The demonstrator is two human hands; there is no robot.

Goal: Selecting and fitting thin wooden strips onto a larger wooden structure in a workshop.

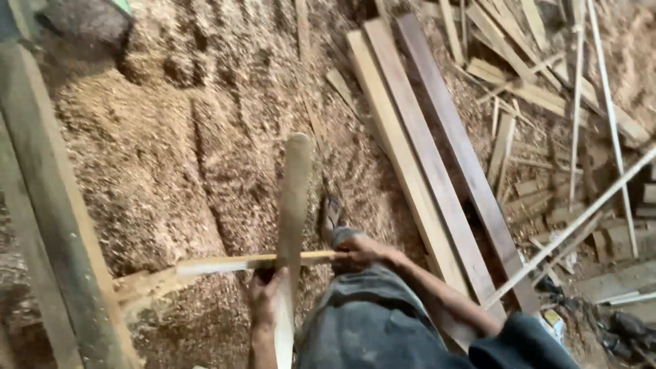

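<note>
At lower centre, the left hand (265, 292) grips an upright rounded slat (292, 225) and the right hand (357, 254) a crossing wooden stick (256, 262); loose sawdust (171, 157) underfoot could cause a slip.

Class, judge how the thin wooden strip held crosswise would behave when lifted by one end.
The strip is long and slender, so probably light and slightly springy. Its flat faces suggest it won't roll. The right hand grips one end; the far end looks splintered, so possibly fragile.
</note>
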